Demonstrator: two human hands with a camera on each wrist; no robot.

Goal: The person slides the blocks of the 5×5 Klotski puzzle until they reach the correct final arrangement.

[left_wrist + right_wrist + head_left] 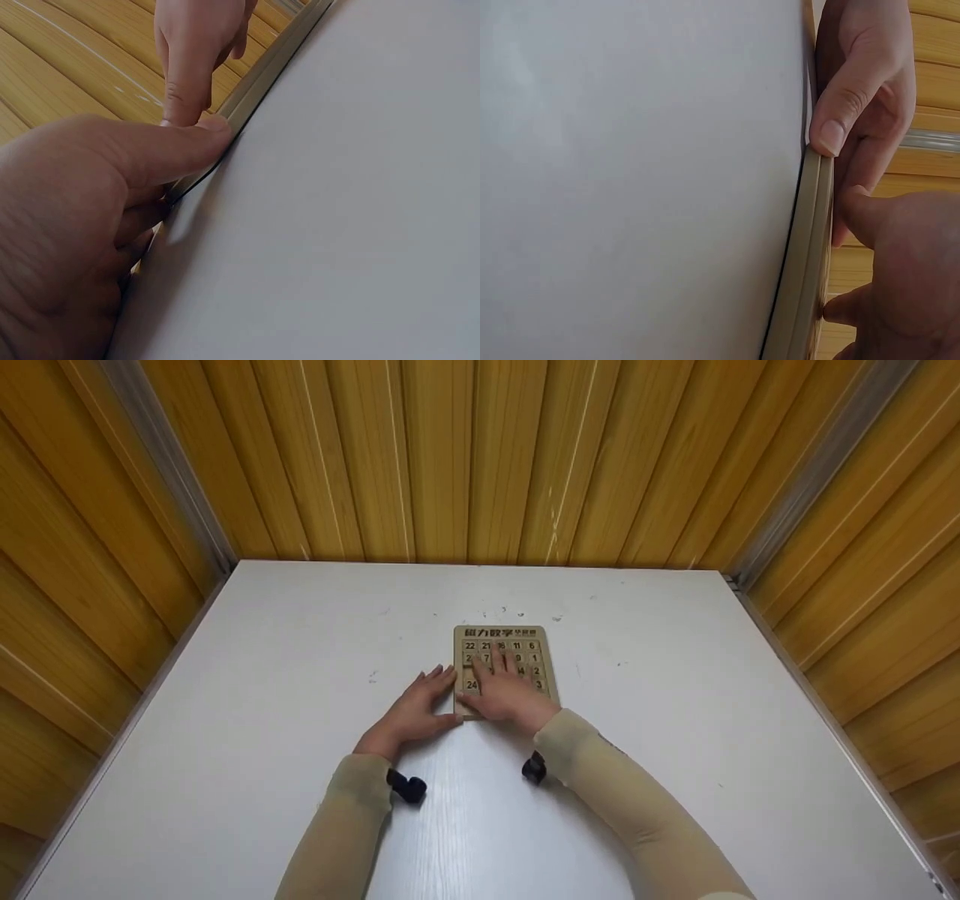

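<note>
A wooden magnetic number sliding puzzle (517, 646) is laid flat near the middle of the white tabletop (645, 652). Its long axis is directed away from the person, front to back, and its printed title strip (499, 633) is placed at the far end, so that the numerals are read upright from the wearer's side. The far row is seen as 22, 21, 16, 11, 6; much of the nearer rows is hidden. Above the 24 tile (472, 685), what seems a bare cell (469, 672) is shown by the left border.

By the right hand (506, 694) the number field is covered, its fingers spread and mostly straight over the tiles; whether one tile is being pressed cannot be told. By the left hand (415, 709) the near-left corner is braced, fingers extended against the left side and thumb laid along the near edge, not curled round it.

The step in hand is judged to be the sliding of tiles. For the next move, a neighbouring tile would need to be pushed flat into the gap while the frame is kept steady. Beyond the tabletop, the yellow wood-panelled wall (442, 465) is seen.
</note>
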